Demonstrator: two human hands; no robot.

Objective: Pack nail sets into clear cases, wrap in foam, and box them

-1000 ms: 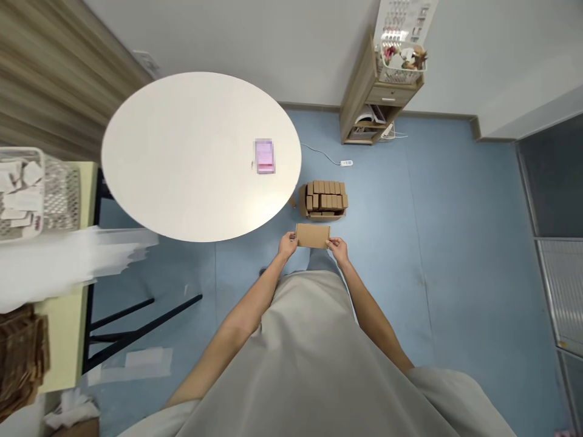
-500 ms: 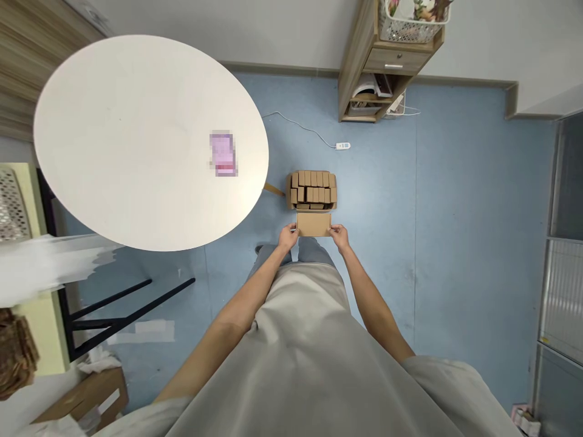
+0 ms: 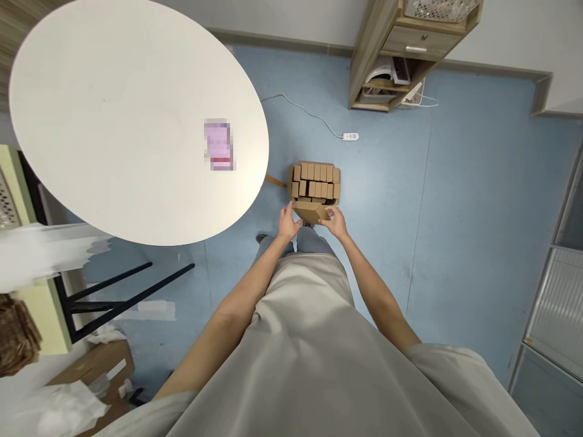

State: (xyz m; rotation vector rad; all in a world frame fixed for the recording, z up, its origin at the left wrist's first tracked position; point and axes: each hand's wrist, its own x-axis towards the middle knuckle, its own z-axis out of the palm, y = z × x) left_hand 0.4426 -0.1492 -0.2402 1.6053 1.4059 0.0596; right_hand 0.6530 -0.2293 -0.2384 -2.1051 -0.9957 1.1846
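Between my two hands is a flat brown cardboard box point(image 3: 310, 211), tilted so that its right end shows. My left hand point(image 3: 288, 224) has its fingers and thumb on the box's left end. At the right end my right hand point(image 3: 335, 223) grips it, fingers bent around the edge. Just beyond, on the floor, stands a larger open carton point(image 3: 290, 193) packed with rows of small brown boxes point(image 3: 317, 172). The held box hides part of the carton's near edge.
A white round table point(image 3: 136, 121) is at the left, with a pixelated pink item point(image 3: 219, 145) on it. Ahead stands a wooden cabinet point(image 3: 371, 54). A white power strip point(image 3: 350, 137) and its cord lie on the blue floor point(image 3: 455, 212). Black metal legs point(image 3: 136, 297) stick out at lower left.
The cardboard box has gone from facing me flat to being tilted and turned, closer to the carton. My hands have shifted their hold at its ends. The view has moved forward.
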